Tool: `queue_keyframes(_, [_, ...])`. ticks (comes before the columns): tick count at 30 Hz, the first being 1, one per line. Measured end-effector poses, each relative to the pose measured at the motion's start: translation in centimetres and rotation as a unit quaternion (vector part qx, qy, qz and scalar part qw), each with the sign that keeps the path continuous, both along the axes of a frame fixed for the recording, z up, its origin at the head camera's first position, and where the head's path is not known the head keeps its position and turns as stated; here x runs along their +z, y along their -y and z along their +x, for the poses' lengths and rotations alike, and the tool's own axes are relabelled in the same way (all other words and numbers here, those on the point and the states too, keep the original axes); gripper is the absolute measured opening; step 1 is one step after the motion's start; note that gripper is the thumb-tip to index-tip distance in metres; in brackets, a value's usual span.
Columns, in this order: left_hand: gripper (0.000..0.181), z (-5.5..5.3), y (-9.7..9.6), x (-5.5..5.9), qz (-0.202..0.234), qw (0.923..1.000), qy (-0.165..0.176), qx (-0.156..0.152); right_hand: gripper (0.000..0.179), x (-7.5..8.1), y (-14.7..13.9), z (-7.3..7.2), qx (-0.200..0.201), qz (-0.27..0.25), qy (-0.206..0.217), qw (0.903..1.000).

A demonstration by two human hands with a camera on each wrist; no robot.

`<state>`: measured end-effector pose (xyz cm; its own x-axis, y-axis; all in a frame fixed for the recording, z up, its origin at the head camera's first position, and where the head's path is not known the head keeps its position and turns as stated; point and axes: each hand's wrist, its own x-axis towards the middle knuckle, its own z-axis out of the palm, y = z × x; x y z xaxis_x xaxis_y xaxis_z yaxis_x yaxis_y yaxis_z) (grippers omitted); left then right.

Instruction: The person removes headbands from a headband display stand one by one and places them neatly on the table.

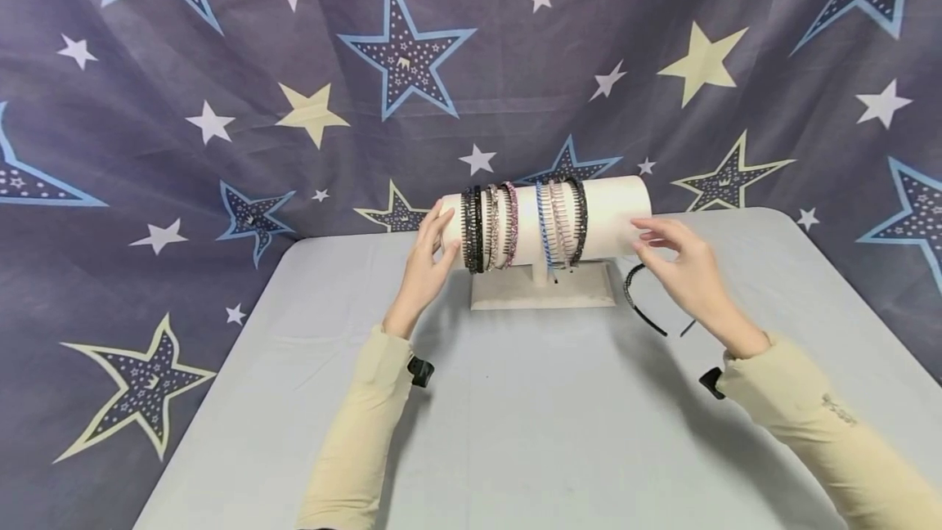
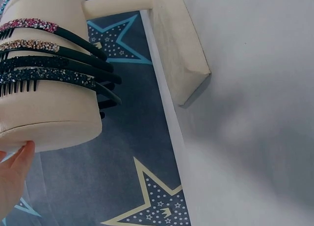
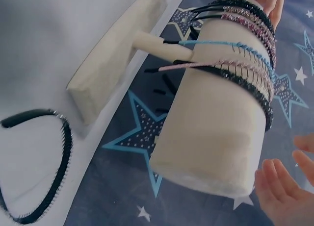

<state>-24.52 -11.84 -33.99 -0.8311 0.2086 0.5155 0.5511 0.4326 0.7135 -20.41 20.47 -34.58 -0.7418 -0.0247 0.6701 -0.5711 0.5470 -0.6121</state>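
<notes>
A white padded roll (image 1: 616, 215) lies level on a display stand and bears several headbands. At its left part sit black, glittery and pink headbands (image 1: 511, 223); a blue headband (image 1: 544, 223), a pale pink one (image 1: 562, 223) and a black one (image 1: 580, 223) are right of the middle. My left hand (image 1: 424, 258) touches the roll's left end, fingertips against the end face in the left wrist view. Beside the right end is my right hand (image 1: 680, 268), fingers extended and holding nothing. A loose black headband (image 3: 63, 167) lies on the table below it.
The stand's pale rectangular base (image 1: 543, 294) rests on a table with a light grey cover (image 1: 515, 415). Close behind the roll hangs a dark star-patterned curtain (image 1: 515, 64). Dark wrist-worn devices (image 1: 420, 371) are at both sleeves.
</notes>
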Motion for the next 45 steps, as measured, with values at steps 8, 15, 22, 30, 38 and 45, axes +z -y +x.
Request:
queue_keyframes(8, [0.043, -0.1, 0.0, 0.1, -0.003, 1.0, 0.0, -0.002, 0.031, 0.3, 1.6, -0.3, 0.009, 0.034, -0.004, 0.9994])
queue_keyframes(15, [0.043, -0.1, -0.1, 0.2, 0.0, 1.0, 0.0, -0.002, 0.031, 0.3, 2.7, -0.6, 0.024, 0.04, -0.012, 0.9988])
queue_keyframes(22, [0.043, -0.1, 0.0, 0.2, 0.0, 1.0, 0.002, 0.0, 0.032, 0.3, 3.7, -1.0, 0.028, 0.05, -0.023, 0.9981])
queue_keyframes(30, [0.045, -1.8, 0.6, -1.8, 0.004, 1.0, -0.005, -0.004, 0.034, 0.1, 4.4, -1.5, 0.03, 0.038, -0.019, 0.9986])
queue_keyframes(38, [0.046, -2.8, 0.9, -3.1, -0.011, 0.9999, -0.012, 0.002, 0.035, -0.2, 5.0, -2.1, 0.045, 0.023, 0.002, 0.9987])
queue_keyframes(45, [0.046, -1.9, 0.6, -2.4, -0.011, 0.9999, -0.005, 0.004, 0.035, -0.6, 5.7, -2.3, 0.039, -0.004, 0.037, 0.9986])
